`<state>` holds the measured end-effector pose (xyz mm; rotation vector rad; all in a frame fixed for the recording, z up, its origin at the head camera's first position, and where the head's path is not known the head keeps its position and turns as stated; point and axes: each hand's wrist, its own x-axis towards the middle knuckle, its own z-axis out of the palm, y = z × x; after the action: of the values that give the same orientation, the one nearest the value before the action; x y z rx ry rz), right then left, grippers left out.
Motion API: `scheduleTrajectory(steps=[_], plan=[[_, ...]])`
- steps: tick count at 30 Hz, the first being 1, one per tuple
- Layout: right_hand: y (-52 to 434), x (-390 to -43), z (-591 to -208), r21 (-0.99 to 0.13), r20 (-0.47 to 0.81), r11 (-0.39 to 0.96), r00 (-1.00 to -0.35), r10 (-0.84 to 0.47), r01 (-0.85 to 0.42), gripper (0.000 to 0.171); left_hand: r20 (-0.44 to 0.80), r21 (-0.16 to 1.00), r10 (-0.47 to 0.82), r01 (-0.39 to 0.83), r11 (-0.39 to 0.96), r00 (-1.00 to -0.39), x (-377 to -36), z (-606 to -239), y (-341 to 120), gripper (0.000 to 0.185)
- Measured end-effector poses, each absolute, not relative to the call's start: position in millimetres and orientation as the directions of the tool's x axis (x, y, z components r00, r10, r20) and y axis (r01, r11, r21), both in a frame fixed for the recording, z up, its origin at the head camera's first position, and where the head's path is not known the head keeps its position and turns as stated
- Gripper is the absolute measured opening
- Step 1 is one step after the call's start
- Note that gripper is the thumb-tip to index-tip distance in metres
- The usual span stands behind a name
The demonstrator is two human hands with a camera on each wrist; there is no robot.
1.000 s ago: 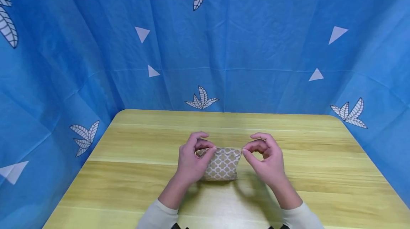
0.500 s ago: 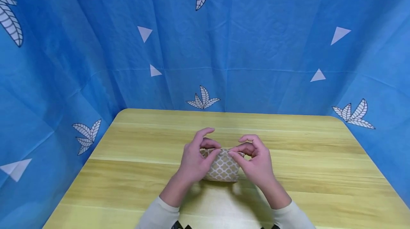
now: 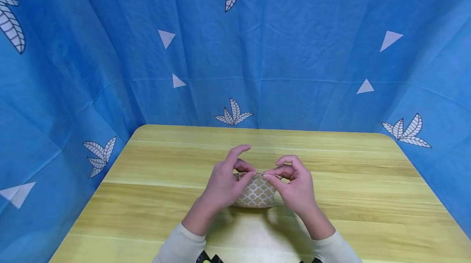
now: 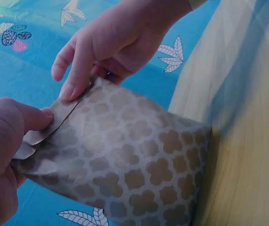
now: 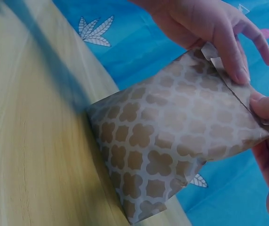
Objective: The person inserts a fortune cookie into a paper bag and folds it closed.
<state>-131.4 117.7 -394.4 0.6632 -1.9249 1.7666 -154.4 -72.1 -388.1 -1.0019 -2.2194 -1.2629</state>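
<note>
Near the table's [image 3: 147, 197] middle, toward its near edge, both hands, left hand [image 3: 224, 185] and right hand [image 3: 296, 187], pinch the paper bag's [image 3: 255, 192] top edge together, apparently closing it; folding next needs a firm, even crease.

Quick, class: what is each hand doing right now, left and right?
Left hand: pinches the patterned paper bag's top edge.
Right hand: pinches the same top edge.

Bare wooden table [image 3: 154, 197] on every side of the patterned bag [image 3: 255, 193], blue backdrop [image 3: 294, 99] seemingly just behind.
</note>
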Motion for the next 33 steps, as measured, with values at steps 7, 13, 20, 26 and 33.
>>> scheduleTrajectory(steps=[7,13,20,26,33], plan=[[119.9,-131.2,-393.9,-0.809,0.581,0.079,-0.812,-0.044,-0.583,0.033,0.654,0.593,0.335,0.735,0.329,-0.678,-154.2,-391.8,-83.0,0.063],[124.0,-131.9,-394.3,-0.820,0.566,0.088,-0.824,-0.033,-0.566,0.033,0.683,0.602,0.269,0.732,0.319,-0.679,-157.1,-397.0,-96.3,0.063],[127.1,-131.8,-393.5,-0.834,0.547,0.077,-0.837,-0.029,-0.547,0.033,0.685,0.624,0.242,0.725,0.291,-0.687,-156.9,-396.4,-100.4,0.064],[134.8,-135.6,-400.7,-0.852,0.514,0.102,-0.858,-0.020,-0.513,0.040,0.661,0.665,0.202,0.688,0.291,-0.723,-161.7,-399.8,-97.3,0.060],[151.1,-146.0,-427.3,-0.948,0.192,0.239,-0.977,-0.091,-0.208,0.069,0.614,0.727,0.126,0.621,0.293,-0.779,-173.7,-407.2,-94.8,0.055]])
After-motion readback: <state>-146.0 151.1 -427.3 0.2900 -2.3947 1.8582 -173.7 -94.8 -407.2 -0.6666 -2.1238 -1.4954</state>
